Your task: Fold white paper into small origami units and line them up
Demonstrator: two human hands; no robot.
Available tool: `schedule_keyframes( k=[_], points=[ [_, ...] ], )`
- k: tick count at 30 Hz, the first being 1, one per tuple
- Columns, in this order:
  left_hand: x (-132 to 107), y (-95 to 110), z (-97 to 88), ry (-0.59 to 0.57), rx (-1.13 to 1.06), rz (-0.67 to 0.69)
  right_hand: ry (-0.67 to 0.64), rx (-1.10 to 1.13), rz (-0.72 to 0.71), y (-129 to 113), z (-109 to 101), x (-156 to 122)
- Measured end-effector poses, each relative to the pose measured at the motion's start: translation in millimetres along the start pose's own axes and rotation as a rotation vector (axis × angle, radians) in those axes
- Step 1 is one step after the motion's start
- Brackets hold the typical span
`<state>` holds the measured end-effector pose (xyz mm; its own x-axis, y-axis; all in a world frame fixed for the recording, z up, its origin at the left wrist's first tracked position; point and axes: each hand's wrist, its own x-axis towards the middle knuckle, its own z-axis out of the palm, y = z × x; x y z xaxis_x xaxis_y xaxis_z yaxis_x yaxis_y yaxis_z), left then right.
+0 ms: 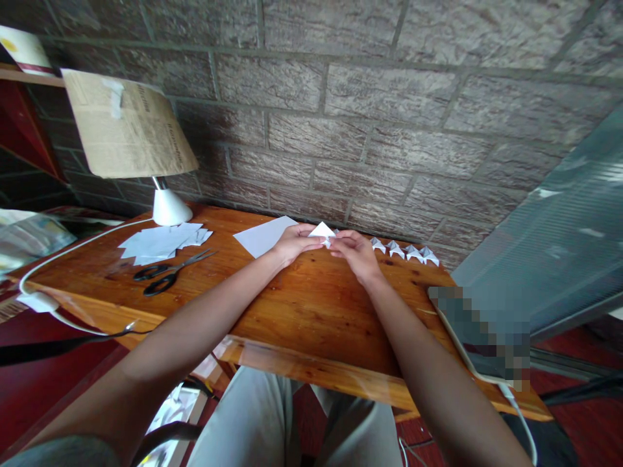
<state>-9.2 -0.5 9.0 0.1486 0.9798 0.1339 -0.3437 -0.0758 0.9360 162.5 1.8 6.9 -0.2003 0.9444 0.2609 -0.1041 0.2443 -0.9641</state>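
Observation:
A small piece of folded white paper (322,229) is held up over the table between my two hands, its upper part coming to a point. My left hand (294,242) pinches its left side, fingers behind and thumb in front. On the other side my right hand (354,251) grips the lower right edge with thumb and fingertips. Part of the fold is hidden by my fingers. Behind my left hand lies a white paper sheet (260,237). Several folded paper pieces (403,251) stand in a row to the right of my right hand, along the wall.
Black-handled scissors (168,272) and a pile of white paper pieces (163,242) lie at the left of the wooden table (302,318). A lamp (171,206) stands behind them. A tablet-like device (467,331) with a cable sits at the right edge. The brick wall (302,162) borders the back.

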Motion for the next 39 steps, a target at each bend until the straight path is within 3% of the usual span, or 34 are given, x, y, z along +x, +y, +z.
schedule_keyframes(
  k=[4,10,15,19,25,33,39],
  points=[
    [0,-1,1.4,0.010,0.029,-0.014,0.015,-0.006,0.009,0,0,0],
    [-3,4,4.0,0.015,0.005,-0.040,0.004,-0.190,-0.104,-8,2,0],
    [-3,3,3.4,0.016,-0.001,-0.036,-0.004,-0.137,-0.081,-6,2,0],
    [2,-2,0.6,0.020,0.039,0.024,-0.012,-0.086,-0.055,-1,0,1],
    [3,-1,-0.9,-0.036,0.184,0.123,0.012,-0.157,-0.123,-3,-1,2],
    [2,0,-0.7,-0.038,0.266,0.112,0.043,0.018,0.029,1,1,1],
    [0,-2,-1.6,-0.168,0.238,0.063,0.036,-0.046,-0.014,2,0,2]
  ],
)
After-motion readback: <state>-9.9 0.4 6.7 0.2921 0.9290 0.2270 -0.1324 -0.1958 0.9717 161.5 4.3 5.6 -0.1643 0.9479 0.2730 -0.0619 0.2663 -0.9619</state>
